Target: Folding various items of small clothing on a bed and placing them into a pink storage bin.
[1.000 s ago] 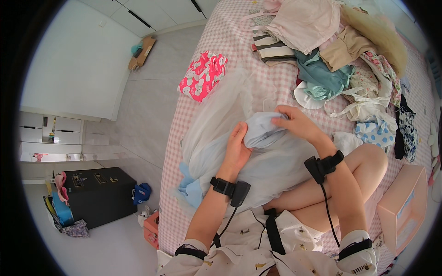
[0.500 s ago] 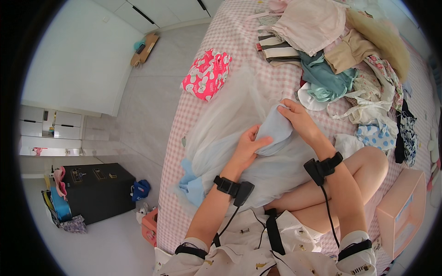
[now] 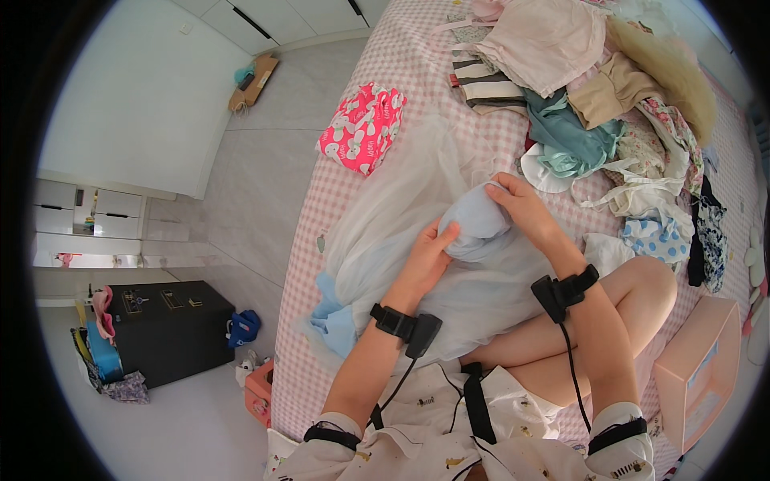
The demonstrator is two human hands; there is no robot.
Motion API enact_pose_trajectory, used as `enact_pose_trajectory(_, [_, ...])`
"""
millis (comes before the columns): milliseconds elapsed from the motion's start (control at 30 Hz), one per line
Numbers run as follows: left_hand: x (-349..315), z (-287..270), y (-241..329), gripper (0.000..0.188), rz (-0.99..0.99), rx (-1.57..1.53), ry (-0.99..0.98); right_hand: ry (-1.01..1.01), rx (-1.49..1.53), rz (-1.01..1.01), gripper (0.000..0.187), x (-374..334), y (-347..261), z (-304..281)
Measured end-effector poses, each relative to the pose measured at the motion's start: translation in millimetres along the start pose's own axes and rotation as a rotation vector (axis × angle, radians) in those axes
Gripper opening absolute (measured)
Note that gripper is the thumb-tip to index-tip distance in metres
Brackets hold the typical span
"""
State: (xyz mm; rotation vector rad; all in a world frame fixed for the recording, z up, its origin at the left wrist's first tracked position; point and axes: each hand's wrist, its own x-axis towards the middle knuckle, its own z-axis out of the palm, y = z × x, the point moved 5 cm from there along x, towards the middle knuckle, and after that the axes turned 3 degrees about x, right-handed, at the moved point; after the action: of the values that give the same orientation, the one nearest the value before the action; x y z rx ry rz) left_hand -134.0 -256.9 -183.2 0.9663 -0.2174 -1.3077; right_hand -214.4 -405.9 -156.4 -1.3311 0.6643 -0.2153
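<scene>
A: What is the person holding?
B: A bunched pale blue cloth [image 3: 479, 227], near the centre of the frame, stretched between the left hand [image 3: 431, 250] and the right hand [image 3: 525, 210].

A: How are the fingers set?
B: Closed on the cloth from both sides. The left thumb presses its left side, the other left fingers mostly hidden; the right fingers pinch its upper right edge.

A: What lies around it?
B: Sheer white tulle [image 3: 373, 220] spreads beneath and to the left, across a pink-checked bed [image 3: 491, 140]. I cannot tell whether tulle and cloth are joined. A bright pink printed bundle [image 3: 363, 131] lies above left of centre; a heap of clothes [image 3: 549, 48] fills the upper right.

A: How would it handle?
B: Probably light, soft and floppy. The tulle looks delicate and might snag, so the denser blue cloth, gripped gently at opposite edges, seems the safer hold.
</scene>
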Motion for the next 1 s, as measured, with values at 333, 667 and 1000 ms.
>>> enact_pose_trajectory(333, [3, -13, -6, 0.036, -0.07, -0.174, 0.047, 0.03, -0.068, -0.144, 0.02, -5, -13, 4])
enact_pose_trajectory(667, [0, -6, -3, 0.034, -0.052, -0.157, 0.128, 0.147, -0.126, -0.187, 0.017, 1, -9, -3])
enact_pose_trajectory(1000, [-10, -12, 15, 0.033, 0.037, 0.305, 0.238, 0.31, 0.241, -0.233, 0.012, -2, -25, -45])
